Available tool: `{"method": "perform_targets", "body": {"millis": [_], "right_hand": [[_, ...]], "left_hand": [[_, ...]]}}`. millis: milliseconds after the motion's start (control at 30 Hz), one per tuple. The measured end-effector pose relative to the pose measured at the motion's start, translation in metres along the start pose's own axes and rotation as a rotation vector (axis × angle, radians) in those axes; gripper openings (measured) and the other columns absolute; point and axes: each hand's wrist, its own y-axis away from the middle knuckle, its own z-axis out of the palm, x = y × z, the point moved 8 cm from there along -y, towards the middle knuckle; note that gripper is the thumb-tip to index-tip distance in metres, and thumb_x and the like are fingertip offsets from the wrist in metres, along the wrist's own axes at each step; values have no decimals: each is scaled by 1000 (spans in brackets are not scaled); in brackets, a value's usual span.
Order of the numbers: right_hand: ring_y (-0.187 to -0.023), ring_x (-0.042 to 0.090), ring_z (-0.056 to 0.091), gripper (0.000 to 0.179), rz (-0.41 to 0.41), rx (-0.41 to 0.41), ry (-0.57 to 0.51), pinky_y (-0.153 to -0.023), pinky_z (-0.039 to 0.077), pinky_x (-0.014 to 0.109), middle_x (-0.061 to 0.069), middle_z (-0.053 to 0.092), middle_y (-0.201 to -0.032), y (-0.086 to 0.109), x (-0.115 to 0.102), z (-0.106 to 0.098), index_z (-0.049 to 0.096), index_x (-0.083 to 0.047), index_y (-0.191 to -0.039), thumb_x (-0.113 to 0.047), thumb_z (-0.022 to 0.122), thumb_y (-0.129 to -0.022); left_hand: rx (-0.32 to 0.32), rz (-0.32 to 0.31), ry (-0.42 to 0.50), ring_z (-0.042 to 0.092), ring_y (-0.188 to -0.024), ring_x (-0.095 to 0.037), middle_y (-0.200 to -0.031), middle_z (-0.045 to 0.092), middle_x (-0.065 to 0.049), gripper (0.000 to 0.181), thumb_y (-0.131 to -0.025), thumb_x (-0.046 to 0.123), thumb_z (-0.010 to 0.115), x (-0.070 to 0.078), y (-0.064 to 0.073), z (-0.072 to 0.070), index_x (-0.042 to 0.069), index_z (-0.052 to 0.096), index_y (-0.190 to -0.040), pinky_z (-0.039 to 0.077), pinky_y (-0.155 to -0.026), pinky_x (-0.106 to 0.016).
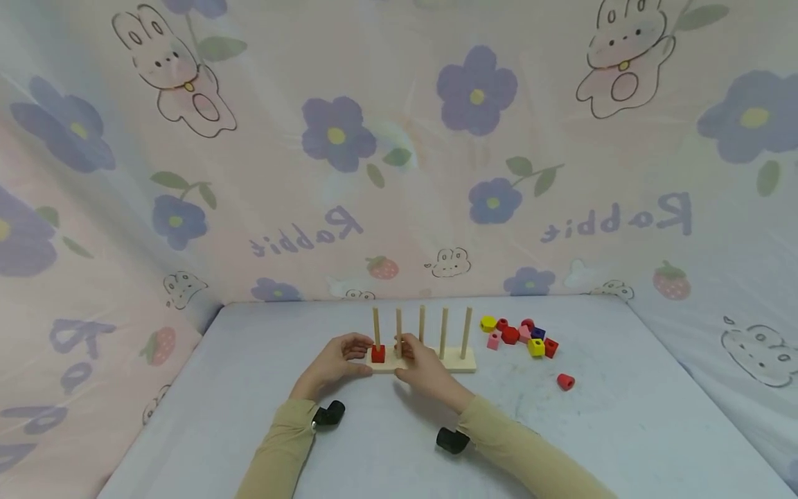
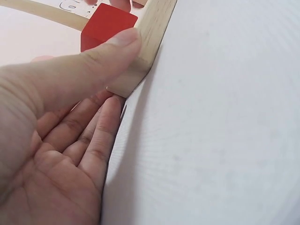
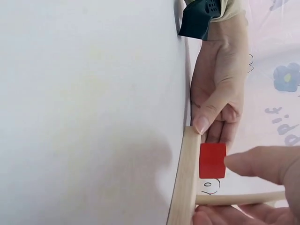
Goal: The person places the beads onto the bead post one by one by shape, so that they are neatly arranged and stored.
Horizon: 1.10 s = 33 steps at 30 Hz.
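A wooden peg stand with several upright pegs sits on the table. A red cube is on its leftmost peg, low against the base. My left hand holds the left end of the base, its thumb on the front edge beside the cube and the other fingers behind the end. My right hand is around the second peg with fingers spread and nothing held. In the right wrist view its thumb appears close to the cube; whether they touch, I cannot tell.
Right of the stand lies a loose group of red, pink, yellow and blue beads, among them a yellow bead. A single red bead lies nearer the front. A patterned curtain hangs behind the white table.
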Motion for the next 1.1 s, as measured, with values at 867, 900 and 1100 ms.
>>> {"method": "perform_targets", "body": {"millis": [867, 900, 1100], "right_hand": [[-107, 27, 59, 47, -144, -94, -4, -93, 46, 41, 7, 61, -118, 68, -29, -150, 50, -5, -131, -14, 69, -89], [-107, 27, 59, 47, -138, -81, 0, -92, 47, 38, 8, 60, -118, 71, -28, -160, 50, -6, -132, -14, 68, -90], [-107, 18, 59, 46, -54, 55, 18, -85, 49, 21, 15, 58, -122, 86, -7, -212, 46, -4, -135, -10, 64, -92]], "left_hand": [[15, -5, 10, 55, -111, -36, -120, 58, -20, 54, -73, -7, 78, 7, 5, -3, -6, 55, -121, 43, -97, -46], [11, -2, 12, 55, -111, -38, -119, 58, -21, 53, -73, -8, 78, 12, 6, -2, -7, 55, -121, 42, -97, -47], [-11, -2, 24, 53, -112, -42, -120, 56, -23, 52, -75, -9, 76, 30, 13, 3, -10, 53, -121, 40, -98, -50]]}}
